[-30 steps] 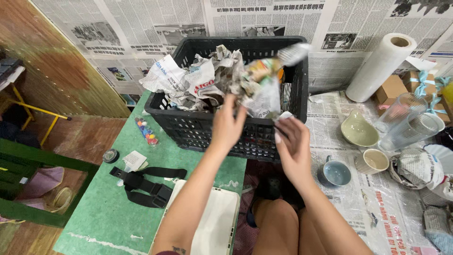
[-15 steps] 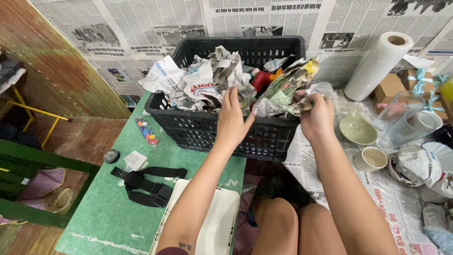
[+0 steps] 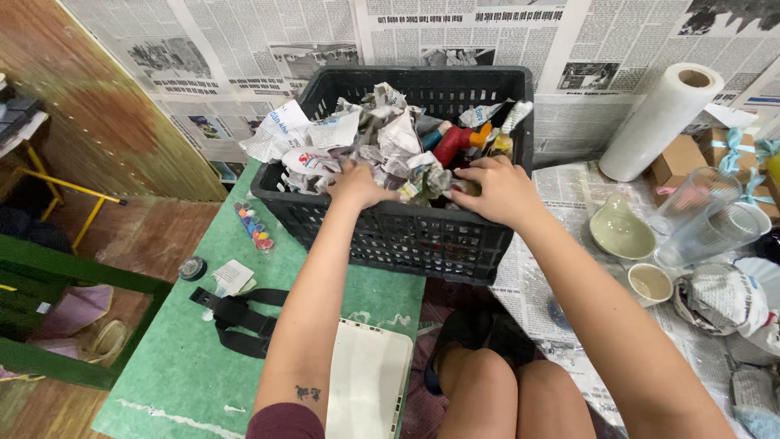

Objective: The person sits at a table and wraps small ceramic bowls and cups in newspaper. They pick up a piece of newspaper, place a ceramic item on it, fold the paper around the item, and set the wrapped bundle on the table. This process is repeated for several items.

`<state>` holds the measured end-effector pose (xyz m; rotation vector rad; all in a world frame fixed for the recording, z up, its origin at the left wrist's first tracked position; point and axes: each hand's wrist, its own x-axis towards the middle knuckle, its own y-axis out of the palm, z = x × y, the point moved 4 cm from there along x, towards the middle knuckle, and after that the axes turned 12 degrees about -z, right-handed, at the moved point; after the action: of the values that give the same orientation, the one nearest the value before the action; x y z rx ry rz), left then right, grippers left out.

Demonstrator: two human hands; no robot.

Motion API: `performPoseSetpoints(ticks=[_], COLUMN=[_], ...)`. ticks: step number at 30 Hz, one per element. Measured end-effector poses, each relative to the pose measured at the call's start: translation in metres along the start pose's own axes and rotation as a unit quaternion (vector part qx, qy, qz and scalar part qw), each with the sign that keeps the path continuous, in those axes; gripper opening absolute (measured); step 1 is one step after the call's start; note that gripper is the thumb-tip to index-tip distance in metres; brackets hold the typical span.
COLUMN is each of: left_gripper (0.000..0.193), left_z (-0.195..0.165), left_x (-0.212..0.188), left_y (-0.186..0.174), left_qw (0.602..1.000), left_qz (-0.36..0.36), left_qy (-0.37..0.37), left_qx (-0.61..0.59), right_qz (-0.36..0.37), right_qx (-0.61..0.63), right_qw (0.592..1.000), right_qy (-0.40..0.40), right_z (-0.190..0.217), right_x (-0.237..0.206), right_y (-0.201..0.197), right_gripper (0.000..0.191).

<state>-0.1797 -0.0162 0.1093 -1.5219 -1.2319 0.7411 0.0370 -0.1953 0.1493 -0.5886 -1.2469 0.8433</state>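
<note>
A black plastic crate (image 3: 406, 236) stands in front of me, filled with crumpled newspaper (image 3: 382, 130) and wrapped items, among them a red bottle (image 3: 452, 143). My left hand (image 3: 357, 184) presses down on the crumpled paper at the crate's near rim. My right hand (image 3: 497, 189) lies palm down beside it on the paper near the red bottle. Between the two hands sits a small wad of printed paper (image 3: 424, 180). Whether either hand grips anything is hidden by the palms.
A green mat (image 3: 175, 366) on the left carries a black strap (image 3: 236, 321), a paint strip (image 3: 253, 228), a small round tin (image 3: 192, 267) and a white tray (image 3: 370, 390). On the right are a paper roll (image 3: 660, 122), a green dish (image 3: 621, 229), cups (image 3: 650, 283), a clear pitcher (image 3: 703, 213) and boxes (image 3: 678, 158).
My right hand carried a wrapped bundle from the crate's near edge up into the crate. Both hands have since come down flat onto the paper inside the crate.
</note>
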Motion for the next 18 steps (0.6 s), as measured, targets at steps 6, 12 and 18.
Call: performPoseSetpoints(ticks=[6, 12, 18], left_gripper=[0.039, 0.031, 0.032], left_z=[-0.004, -0.055, -0.093], left_x=[0.022, 0.013, -0.032], left_y=[0.026, 0.028, 0.000], left_qw=[0.996, 0.899, 0.870], left_qz=[0.020, 0.018, -0.034], left_qy=[-0.015, 0.095, 0.144], left_qx=[-0.082, -0.427, -0.470], right_qz=[-0.043, -0.131, -0.057], right_qx=[0.043, 0.114, 0.207], right_qw=[0.998, 0.979, 0.968], right_qy=[0.010, -0.110, 0.132], right_z=[0.013, 0.028, -0.006], right_x=[-0.002, -0.001, 0.000], right_y=[-0.015, -0.030, -0.013], right_gripper=[0.055, 0.094, 0.040])
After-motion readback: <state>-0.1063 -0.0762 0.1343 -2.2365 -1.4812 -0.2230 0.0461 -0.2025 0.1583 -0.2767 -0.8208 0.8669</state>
